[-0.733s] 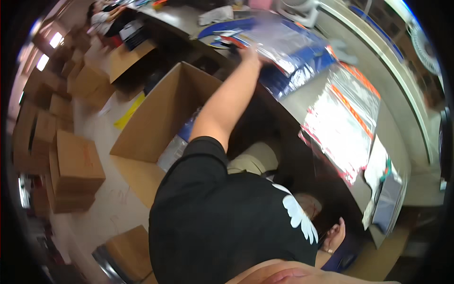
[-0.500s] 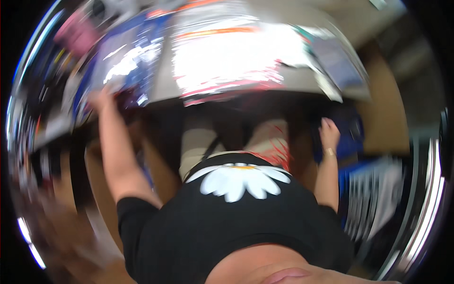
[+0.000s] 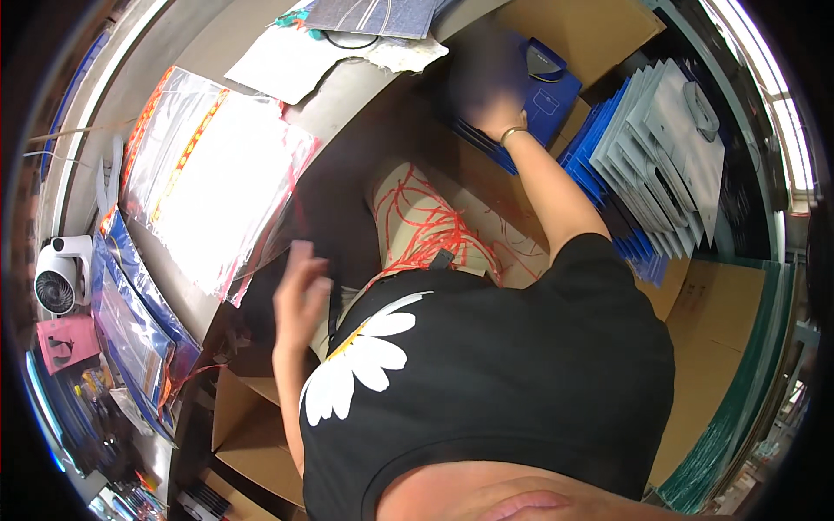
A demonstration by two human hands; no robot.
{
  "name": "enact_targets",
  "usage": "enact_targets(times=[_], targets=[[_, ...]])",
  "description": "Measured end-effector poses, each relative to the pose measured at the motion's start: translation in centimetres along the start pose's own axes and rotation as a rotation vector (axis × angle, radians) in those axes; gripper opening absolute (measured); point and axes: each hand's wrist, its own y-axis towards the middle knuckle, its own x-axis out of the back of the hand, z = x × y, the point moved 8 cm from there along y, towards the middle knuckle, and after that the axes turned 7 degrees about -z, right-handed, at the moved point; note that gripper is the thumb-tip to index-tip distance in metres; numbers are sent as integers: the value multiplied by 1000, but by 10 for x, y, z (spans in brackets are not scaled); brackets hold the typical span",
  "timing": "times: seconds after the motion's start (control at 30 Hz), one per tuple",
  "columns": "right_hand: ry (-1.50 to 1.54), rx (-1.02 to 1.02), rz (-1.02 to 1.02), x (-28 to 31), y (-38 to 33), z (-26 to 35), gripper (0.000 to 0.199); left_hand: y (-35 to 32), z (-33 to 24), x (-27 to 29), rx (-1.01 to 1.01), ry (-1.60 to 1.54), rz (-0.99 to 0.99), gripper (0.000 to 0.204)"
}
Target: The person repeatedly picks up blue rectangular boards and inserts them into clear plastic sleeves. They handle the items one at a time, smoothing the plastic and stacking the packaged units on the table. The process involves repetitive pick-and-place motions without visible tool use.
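Note:
My right hand (image 3: 493, 113), with a bangle at its wrist, reaches down among blue file cases (image 3: 554, 102) in a cardboard box at the upper right. A dark blur covers its fingers, so I cannot see whether they grip a case. Raised near the table's front edge, my left hand (image 3: 301, 293) is empty, its fingers apart and a little smeared. Just beyond it lies a stack of clear plastic bags (image 3: 226, 165) with red-orange bands and white inside. Blue plastic-covered cases (image 3: 139, 304) lie farther left on the table.
Grey-white file cases with handles (image 3: 665, 148) stand in a row at the right, blue ones among them. A white cloth (image 3: 287, 65) lies at the table's far end. At the left are a small fan (image 3: 62, 273) and a pink packet (image 3: 69, 343). Red strips (image 3: 426, 221) cover my lap.
My body and view have turned right. My left hand has come away from the blue cases on the table toward my lap. My right hand has reached out into the box of blue cases.

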Motion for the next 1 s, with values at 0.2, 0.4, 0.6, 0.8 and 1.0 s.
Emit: enact_targets(times=[0.2,0.4,0.6,0.8,1.0], targets=[[-77,123,-138,-35,18,33,85,-2,14,-47,168,-73,233,53],[-151,162,-86,-84,51,50,50,10,7,-36,80,99,222,48],[220,140,-625,47,28,18,19,16,6,-40,123,26,316,49],[17,149,-1243,250,-51,-8,19,50,-19,-48,97,-332,293,47],[60,452,-1641,333,-202,36,21,108,-65,-68,144,-809,283,73]])
